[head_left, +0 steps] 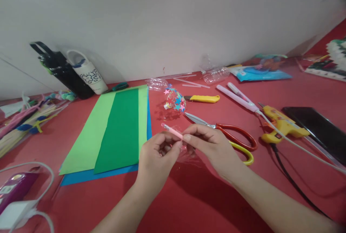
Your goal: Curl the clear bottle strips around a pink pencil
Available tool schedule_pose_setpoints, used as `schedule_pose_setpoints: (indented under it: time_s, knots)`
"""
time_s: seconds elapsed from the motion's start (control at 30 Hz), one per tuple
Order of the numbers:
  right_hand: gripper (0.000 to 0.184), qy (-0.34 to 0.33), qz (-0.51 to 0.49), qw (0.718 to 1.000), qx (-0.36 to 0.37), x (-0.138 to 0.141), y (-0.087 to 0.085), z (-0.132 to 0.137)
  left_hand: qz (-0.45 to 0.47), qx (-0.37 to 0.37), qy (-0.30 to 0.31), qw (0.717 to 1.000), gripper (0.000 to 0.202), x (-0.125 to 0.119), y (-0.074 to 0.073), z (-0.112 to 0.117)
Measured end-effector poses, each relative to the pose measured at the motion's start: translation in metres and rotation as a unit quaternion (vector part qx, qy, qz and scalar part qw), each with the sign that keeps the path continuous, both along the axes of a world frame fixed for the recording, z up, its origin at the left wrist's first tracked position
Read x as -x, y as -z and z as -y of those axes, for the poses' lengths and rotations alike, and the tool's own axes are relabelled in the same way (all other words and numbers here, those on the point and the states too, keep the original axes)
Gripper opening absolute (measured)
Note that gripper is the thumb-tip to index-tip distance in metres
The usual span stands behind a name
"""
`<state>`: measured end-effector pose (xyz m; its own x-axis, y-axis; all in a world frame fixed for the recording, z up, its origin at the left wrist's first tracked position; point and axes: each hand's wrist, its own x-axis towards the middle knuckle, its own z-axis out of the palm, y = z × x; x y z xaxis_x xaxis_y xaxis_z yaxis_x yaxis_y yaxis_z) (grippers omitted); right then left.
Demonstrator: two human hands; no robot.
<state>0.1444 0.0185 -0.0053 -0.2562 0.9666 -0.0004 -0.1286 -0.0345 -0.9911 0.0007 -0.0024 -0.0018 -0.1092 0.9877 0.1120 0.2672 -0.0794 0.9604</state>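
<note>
Both hands meet over the red table (194, 197), just right of the paper sheets. My right hand (213, 146) pinches a thin pink stick (173, 131) between thumb and forefinger. My left hand (158, 157) is closed around the stick's near end and around something clear, perhaps plastic film, that I cannot make out well. A clear plastic piece covered with coloured star stickers (175, 100) lies a little beyond the hands.
Green sheets (119, 132) lie on a blue sheet (81, 177) at left. Red-and-yellow scissors (232, 135), a yellow utility knife (204, 99), a yellow glue gun (281, 124), a pink tool (238, 97), a dark phone (319, 128), cables, bags and pipe cleaners (24, 121) surround them.
</note>
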Motion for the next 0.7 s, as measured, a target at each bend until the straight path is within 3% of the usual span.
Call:
schedule_pose_setpoints:
  time_s: [0.27,0.47,0.57,0.7]
  knots:
    - [0.010,-0.009,0.018,1.000,-0.017,0.000,0.000,0.003,0.030,0.007,-0.012,0.999,0.006,-0.001,-0.001,0.002]
    - [0.011,-0.002,0.061,0.997,-0.045,0.003,0.000,0.005,0.112,0.060,-0.042,0.991,0.008,-0.007,-0.005,0.004]
    - [0.014,0.012,0.124,0.986,-0.113,0.004,0.001,0.007,0.130,0.066,-0.050,0.988,0.008,-0.008,-0.006,0.004]
    - [0.016,0.041,0.242,0.935,-0.256,0.005,0.003,0.010,0.140,0.089,-0.031,0.986,0.008,-0.007,-0.006,0.003]
